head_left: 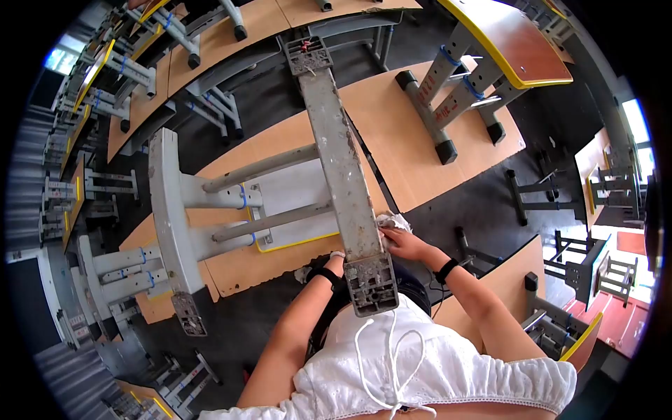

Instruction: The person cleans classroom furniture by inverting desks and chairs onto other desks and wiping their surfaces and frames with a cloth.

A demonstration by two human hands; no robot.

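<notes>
While an upturned stool (pixel 241 198) lies on a tan desk (pixel 245 276), the right hand (pixel 406 245) holds a crumpled white cloth (pixel 395 222) against its near foot bar (pixel 339 157).

Fingers closed on the cloth, the right hand is at the bar's side, near its open, grimy end (pixel 372 285); the left hand (pixel 337 263) is on the other side, partly hidden, so its grip cannot be told. The stool's far foot bar (pixel 170 210) is well apart from both hands, and its yellow-edged seat (pixel 297 192) faces underside up. Another stool (pixel 525 45) is on the neighbouring desk (pixel 420 178).
</notes>
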